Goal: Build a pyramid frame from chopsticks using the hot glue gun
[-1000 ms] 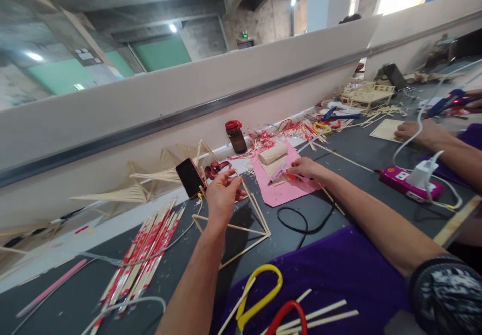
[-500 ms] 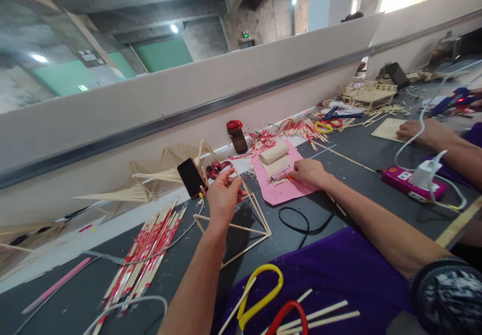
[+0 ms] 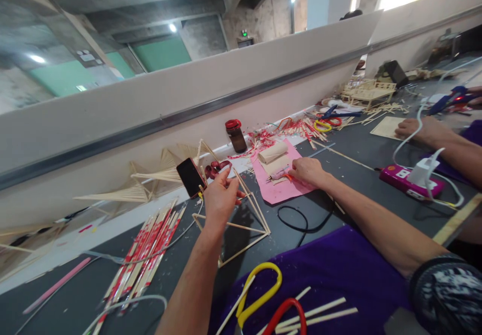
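My left hand (image 3: 220, 197) is closed at the top of an angular frame of thin wooden sticks (image 3: 244, 227), which stands on the dark table. Its fingertips partly hide the upper joint. My right hand (image 3: 309, 173) rests over a pink sheet (image 3: 273, 194), its fingers closed on the back of what looks like a small glue gun (image 3: 278, 174). The metal tip points left and an orange part shows by my fingers. Behind it lies a rolled piece of tan paper (image 3: 273, 152). A black cord (image 3: 305, 230) loops near my right forearm.
Wrapped sticks (image 3: 145, 254) and a phone (image 3: 190, 177) are at left. Behind stands a red-lidded bottle (image 3: 236, 136). Yellow-and-red-handled scissors (image 3: 259, 295) lie on purple cloth (image 3: 331, 269) in front. A magenta power strip (image 3: 408, 180) sits right, near another person's hand (image 3: 424, 130).
Both hands hold almost the same places. The whole view has shifted very slightly; nothing has visibly been taken up or let go.
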The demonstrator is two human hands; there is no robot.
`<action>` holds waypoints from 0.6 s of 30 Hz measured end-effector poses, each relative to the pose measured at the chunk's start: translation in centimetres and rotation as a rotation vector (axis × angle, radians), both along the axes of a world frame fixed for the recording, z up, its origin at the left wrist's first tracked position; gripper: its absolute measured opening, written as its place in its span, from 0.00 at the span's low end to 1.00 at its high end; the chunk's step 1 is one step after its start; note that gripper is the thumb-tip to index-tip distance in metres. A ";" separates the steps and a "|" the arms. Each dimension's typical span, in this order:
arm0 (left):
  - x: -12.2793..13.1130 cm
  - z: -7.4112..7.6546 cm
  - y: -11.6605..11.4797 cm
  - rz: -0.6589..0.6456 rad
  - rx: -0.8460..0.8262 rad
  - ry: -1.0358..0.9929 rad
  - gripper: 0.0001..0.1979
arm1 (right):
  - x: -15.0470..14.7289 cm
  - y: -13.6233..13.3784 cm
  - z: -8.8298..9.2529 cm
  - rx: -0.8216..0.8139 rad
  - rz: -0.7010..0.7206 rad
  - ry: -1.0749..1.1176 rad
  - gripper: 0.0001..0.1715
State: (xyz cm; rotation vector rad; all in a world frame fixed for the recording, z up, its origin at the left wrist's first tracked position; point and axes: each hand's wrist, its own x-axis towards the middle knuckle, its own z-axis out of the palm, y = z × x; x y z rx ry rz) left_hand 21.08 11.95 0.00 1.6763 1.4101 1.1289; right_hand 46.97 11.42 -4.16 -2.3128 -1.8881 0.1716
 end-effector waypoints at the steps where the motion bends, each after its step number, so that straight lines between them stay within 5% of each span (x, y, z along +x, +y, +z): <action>1: 0.0 -0.1 0.0 -0.003 -0.003 -0.009 0.26 | -0.1 -0.1 0.1 0.018 0.002 -0.001 0.21; 6: 0.1 -0.1 0.1 -0.009 -0.037 -0.043 0.26 | -1.9 -1.2 1.6 0.148 0.093 0.040 0.19; 11: 0.4 0.3 0.1 -0.014 -0.057 -0.055 0.24 | -6.2 -1.6 2.6 0.293 0.369 0.429 0.14; 18: 0.3 0.5 0.2 -0.021 -0.025 -0.027 0.21 | -10.8 0.3 2.2 0.321 0.357 0.596 0.19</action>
